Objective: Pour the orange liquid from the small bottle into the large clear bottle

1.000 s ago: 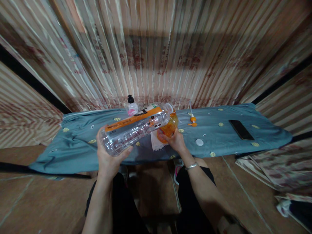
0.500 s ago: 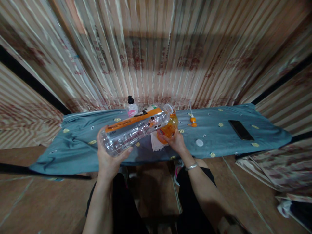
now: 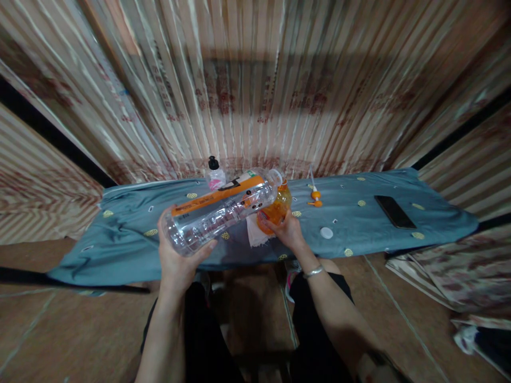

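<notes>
My left hand (image 3: 175, 255) is closed round the base of a large clear plastic bottle (image 3: 223, 210) with an orange label. The bottle is tipped almost level, and its open mouth sits at the top of a small orange bottle (image 3: 275, 210). That small bottle stands on the blue cloth-covered table (image 3: 359, 218), and my right hand (image 3: 285, 231) grips its lower side. A white cloth (image 3: 253, 234) lies just left of it, under the big bottle.
A small bottle with a black cap (image 3: 215, 175) stands at the table's back edge. An orange pump top (image 3: 315, 197), a white cap (image 3: 326, 233) and a black phone (image 3: 394, 211) lie to the right. Striped curtains hang behind; folded fabric (image 3: 447, 271) lies on the floor at right.
</notes>
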Action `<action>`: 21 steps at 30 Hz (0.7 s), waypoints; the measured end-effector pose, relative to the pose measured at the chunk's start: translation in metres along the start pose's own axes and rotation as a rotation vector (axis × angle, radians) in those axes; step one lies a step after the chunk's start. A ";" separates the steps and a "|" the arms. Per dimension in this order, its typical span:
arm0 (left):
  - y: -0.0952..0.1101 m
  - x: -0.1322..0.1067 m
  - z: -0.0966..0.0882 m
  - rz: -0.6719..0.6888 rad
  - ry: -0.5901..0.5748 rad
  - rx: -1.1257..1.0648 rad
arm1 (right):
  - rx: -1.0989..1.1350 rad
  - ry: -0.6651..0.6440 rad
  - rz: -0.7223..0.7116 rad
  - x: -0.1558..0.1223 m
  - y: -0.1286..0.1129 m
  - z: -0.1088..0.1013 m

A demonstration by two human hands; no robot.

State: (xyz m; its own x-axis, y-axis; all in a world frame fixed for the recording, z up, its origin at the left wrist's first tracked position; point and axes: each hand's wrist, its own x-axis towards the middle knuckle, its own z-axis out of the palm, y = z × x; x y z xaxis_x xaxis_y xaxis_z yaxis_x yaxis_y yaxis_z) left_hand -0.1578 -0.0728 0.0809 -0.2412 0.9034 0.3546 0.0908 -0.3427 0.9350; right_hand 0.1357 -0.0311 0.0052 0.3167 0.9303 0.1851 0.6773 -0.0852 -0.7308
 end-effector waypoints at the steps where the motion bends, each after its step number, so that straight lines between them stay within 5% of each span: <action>1: 0.000 0.000 0.000 0.007 0.001 0.005 | -0.003 -0.001 0.000 0.000 0.000 0.000; 21: 0.006 0.000 0.005 0.016 0.049 0.025 | 0.031 -0.010 -0.009 0.001 -0.002 -0.001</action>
State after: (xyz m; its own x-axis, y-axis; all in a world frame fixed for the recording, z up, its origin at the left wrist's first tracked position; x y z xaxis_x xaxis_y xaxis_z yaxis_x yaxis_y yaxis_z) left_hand -0.1522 -0.0733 0.0869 -0.2863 0.8841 0.3693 0.1186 -0.3498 0.9293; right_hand 0.1352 -0.0306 0.0081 0.3034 0.9347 0.1852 0.6590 -0.0654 -0.7493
